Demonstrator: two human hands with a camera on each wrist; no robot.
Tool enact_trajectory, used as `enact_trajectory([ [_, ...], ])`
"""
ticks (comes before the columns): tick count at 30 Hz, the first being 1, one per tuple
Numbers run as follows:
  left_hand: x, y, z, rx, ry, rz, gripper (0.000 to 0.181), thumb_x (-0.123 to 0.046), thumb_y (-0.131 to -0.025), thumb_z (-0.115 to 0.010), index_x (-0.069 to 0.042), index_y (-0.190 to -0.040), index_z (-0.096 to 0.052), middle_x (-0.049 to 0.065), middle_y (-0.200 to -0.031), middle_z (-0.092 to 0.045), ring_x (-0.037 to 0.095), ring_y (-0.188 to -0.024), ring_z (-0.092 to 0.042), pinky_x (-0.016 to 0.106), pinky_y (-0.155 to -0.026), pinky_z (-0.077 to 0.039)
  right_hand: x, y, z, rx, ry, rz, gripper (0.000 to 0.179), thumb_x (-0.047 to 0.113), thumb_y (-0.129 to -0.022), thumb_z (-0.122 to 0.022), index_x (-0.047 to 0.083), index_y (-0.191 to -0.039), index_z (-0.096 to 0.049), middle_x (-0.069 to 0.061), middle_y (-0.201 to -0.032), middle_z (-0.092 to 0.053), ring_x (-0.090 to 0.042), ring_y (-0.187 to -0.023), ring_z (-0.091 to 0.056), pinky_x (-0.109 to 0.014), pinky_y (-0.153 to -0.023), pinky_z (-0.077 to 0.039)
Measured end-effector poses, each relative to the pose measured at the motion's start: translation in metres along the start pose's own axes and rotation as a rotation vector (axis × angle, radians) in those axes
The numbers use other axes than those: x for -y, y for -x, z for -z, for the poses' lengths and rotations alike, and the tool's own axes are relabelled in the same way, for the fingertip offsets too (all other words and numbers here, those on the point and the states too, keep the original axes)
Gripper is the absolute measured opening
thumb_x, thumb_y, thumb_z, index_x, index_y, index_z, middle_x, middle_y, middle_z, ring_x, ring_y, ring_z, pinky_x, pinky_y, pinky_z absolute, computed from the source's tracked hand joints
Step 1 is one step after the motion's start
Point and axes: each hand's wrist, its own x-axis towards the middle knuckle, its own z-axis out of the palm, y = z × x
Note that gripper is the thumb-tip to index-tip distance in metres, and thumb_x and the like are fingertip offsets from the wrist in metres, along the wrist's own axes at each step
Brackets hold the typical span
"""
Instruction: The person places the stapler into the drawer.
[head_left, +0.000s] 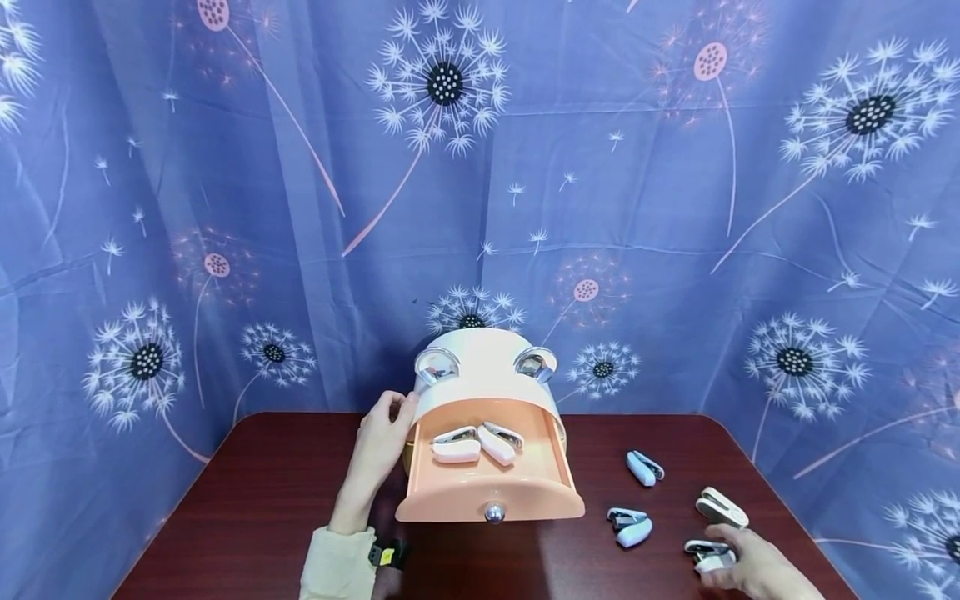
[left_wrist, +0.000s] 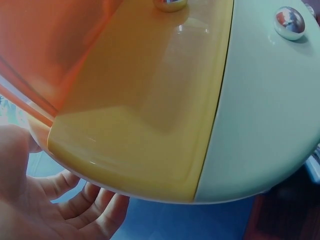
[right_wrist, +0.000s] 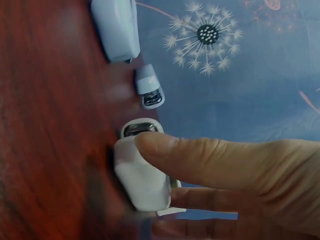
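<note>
A rounded white cabinet [head_left: 480,354] with two silver round eye-like parts stands with its peach drawer [head_left: 491,493] pulled out. Two white staplers, a left one [head_left: 456,451] and a right one [head_left: 497,446], lie inside the drawer. My left hand [head_left: 382,437] rests against the cabinet's left side, its fingers loosely bent; in the left wrist view they lie beside the yellow drawer front [left_wrist: 145,110]. On the right of the table, my right hand [head_left: 753,567] pinches a small white stapler [right_wrist: 142,172], with the thumb on top and the other fingers partly hidden behind it.
A cream stapler [head_left: 722,507] lies just beyond my right hand. Two light blue staplers, one farther back [head_left: 645,468] and one nearer [head_left: 630,527], lie between the cabinet and that hand. A green drawer front [left_wrist: 265,110] adjoins the yellow one. A blue dandelion-print curtain [head_left: 480,208] surrounds the dark red table [head_left: 270,500].
</note>
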Motion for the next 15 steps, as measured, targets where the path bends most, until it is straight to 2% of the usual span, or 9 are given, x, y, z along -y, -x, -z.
enact_trajectory([
  [5,-0.001,-0.001,0.000,-0.002,0.001,0.001,0.038,-0.049,-0.098,-0.053,-0.012,-0.100,-0.062,0.005,-0.090,-0.062,0.022,-0.083,-0.057,0.037,-0.075,-0.043,-0.008,-0.005,-0.005,-0.010,0.010,-0.018,0.072,0.034,-0.068,-0.088,-0.004,-0.120,-0.058,-0.025,-0.108,-0.059,-0.039,-0.099,-0.055,-0.055,-0.083,-0.043],
  [12,-0.002,0.001,0.001,0.001,0.009,-0.002,0.034,-0.047,-0.098,-0.054,-0.013,-0.099,-0.061,0.004,-0.086,-0.060,0.022,-0.081,-0.056,0.037,-0.073,-0.042,-0.004,-0.005,-0.014,-0.064,0.032,-0.016,0.057,0.042,-0.068,-0.087,0.004,-0.102,-0.061,-0.003,-0.090,-0.060,-0.024,-0.082,-0.054,-0.046,-0.075,-0.044],
  [15,-0.001,0.002,0.001,0.001,0.012,0.004,0.033,-0.046,-0.098,-0.054,-0.014,-0.099,-0.061,0.004,-0.086,-0.059,0.022,-0.082,-0.056,0.036,-0.073,-0.042,-0.003,-0.004,-0.017,-0.101,0.034,0.008,0.054,0.044,-0.067,-0.087,0.006,-0.096,-0.061,-0.002,-0.087,-0.059,-0.022,-0.078,-0.052,-0.043,-0.072,-0.044],
])
